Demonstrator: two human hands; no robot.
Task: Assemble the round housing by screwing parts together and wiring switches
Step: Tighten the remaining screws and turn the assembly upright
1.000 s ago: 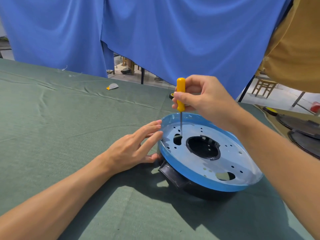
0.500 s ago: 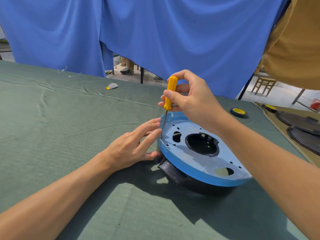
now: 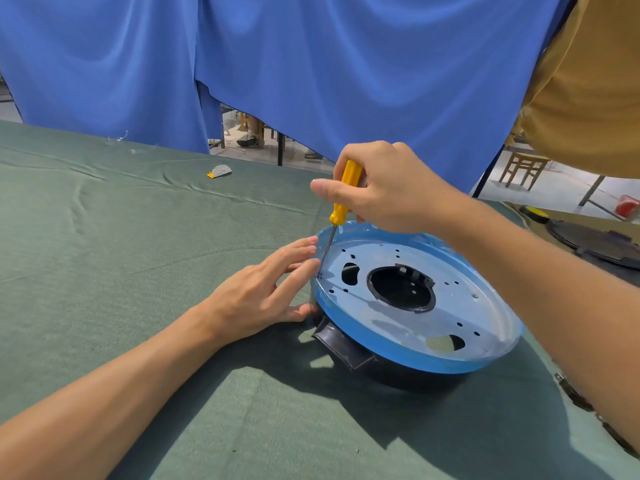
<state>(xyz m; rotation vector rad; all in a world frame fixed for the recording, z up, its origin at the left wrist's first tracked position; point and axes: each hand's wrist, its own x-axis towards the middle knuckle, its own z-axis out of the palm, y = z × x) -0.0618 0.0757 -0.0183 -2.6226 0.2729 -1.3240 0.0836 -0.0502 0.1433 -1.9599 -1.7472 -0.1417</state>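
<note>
While right hand [image 3: 391, 188] grips screwdriver [image 3: 343, 199], flat-fingered left hand [image 3: 256, 296] touches round housing [image 3: 381, 323].

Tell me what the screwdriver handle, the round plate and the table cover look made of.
The screwdriver handle: glossy yellow plastic, probably, by its shine. The round plate: likely sheet metal under blue film, punched holes. The table cover: matte green cloth, creased.

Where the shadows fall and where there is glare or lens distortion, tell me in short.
Head view throughout: hard light casts dark, sharp-edged shadows of the round housing and forearms onto the green cloth, toward the camera; a soft sheen on the blue-filmed plate, no harsh glare; the wide-angle lens stretches the forearms near the frame's edges; the screwdriver looks sharp.
</note>
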